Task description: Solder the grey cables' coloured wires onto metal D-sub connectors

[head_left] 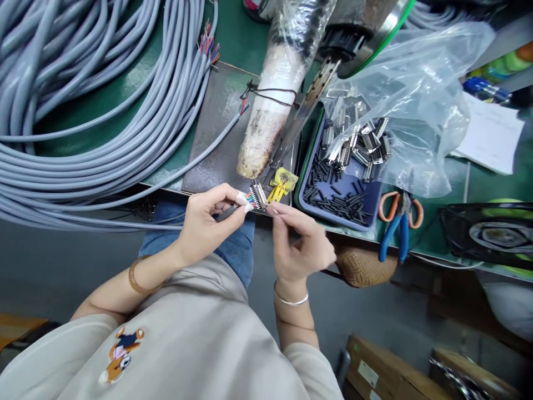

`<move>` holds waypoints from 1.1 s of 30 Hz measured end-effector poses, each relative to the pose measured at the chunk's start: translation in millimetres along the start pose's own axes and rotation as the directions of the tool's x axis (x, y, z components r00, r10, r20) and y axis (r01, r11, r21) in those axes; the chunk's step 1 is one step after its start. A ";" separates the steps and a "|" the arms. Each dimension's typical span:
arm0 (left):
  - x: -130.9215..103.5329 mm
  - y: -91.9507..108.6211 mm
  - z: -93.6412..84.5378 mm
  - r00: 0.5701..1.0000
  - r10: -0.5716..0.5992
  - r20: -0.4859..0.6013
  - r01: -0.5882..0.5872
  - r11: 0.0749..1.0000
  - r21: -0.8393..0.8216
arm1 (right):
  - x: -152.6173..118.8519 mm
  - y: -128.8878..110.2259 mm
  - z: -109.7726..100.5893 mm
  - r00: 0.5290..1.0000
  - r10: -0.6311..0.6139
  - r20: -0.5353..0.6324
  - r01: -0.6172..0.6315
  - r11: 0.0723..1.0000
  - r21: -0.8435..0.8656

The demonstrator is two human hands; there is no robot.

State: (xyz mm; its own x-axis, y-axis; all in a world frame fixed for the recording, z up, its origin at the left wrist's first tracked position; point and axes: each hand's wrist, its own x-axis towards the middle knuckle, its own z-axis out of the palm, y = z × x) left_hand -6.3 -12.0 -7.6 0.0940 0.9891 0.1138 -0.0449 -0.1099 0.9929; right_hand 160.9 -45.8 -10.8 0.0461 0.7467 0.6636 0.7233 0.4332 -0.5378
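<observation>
My left hand (210, 222) is closed around the end of a grey cable (166, 226), its thumb and forefinger, with white wraps on their tips, pinching thin coloured wires. These wires run to the pins of a metal multi-pin D-sub connector (260, 195) at the table's front edge. At the connector's right end, the thumb and forefinger of my right hand (302, 241) are brought together; whatever lies between them is too small to tell. Just behind the connector is a yellow piece (282, 184), partly wrapped in tape.
Thick coils of grey cable (125, 166) fill the left. A plastic-wrapped tube (270, 105) and a perforated metal bar (314, 91) reach down above the connector. To the right are a blue tray (337, 214) of connectors and black sleeves, a plastic bag (425, 116) and cutters (402, 222).
</observation>
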 end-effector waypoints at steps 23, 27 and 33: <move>17.7 0.8 11.1 0.896 0.437 -0.081 -0.387 0.857 0.339 | 18.7 3.1 18.2 0.999 0.049 0.011 -0.050 0.993 0.102; 17.5 4.3 10.7 0.920 0.386 -0.069 -0.345 0.880 0.326 | 17.0 3.5 16.9 0.999 0.051 0.014 -0.053 0.989 0.136; 13.7 4.6 10.7 0.945 0.325 -0.033 -0.295 0.893 0.340 | 14.2 6.0 13.6 0.999 0.032 0.035 -0.035 0.995 0.093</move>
State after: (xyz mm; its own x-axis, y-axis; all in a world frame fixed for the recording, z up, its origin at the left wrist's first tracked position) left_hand 5.4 0.0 -1.1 0.0411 0.9022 0.4294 0.2702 -0.4237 0.8646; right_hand 156.5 -25.7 -11.6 0.0451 0.7775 0.6272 0.6541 0.4516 -0.6068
